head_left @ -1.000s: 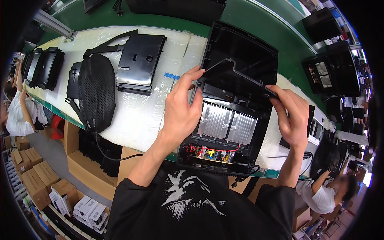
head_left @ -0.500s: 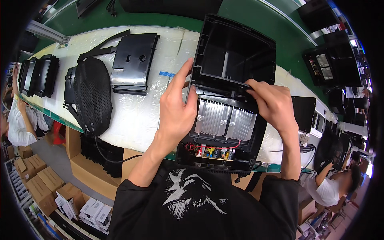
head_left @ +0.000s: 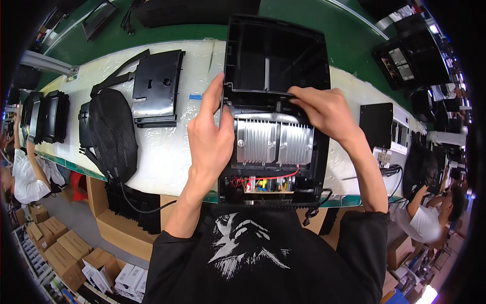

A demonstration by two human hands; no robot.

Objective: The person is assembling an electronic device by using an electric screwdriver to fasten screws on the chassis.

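Note:
In front of me a black appliance housing (head_left: 320, 147) exposes two finned silver heat sinks (head_left: 276, 142). Nearer my body sits a circuit board (head_left: 268, 185) with red wires (head_left: 284, 176). A hollow black plastic cover section (head_left: 298, 55) extends from the far end of the housing; whether the two are joined cannot be told. My left hand (head_left: 206, 139) grips the left edge of this cover section, thumb on the near side and fingers stretched along the outside. With thumb and fingertips my right hand (head_left: 326, 112) pinches its near rim.
On the white-covered bench (head_left: 164, 157) lie a black mesh pouch (head_left: 112, 137), a glossy black panel (head_left: 158, 88) and stacked black parts (head_left: 53, 116) to the left. A black plate (head_left: 376, 124) stands on the right. Cardboard boxes (head_left: 66, 245) are below left. Other people (head_left: 30, 175) work on both sides.
The housing and cover section appear further left and straighter in the picture, partly from a shift of view. Both hands keep their places on the cover section.

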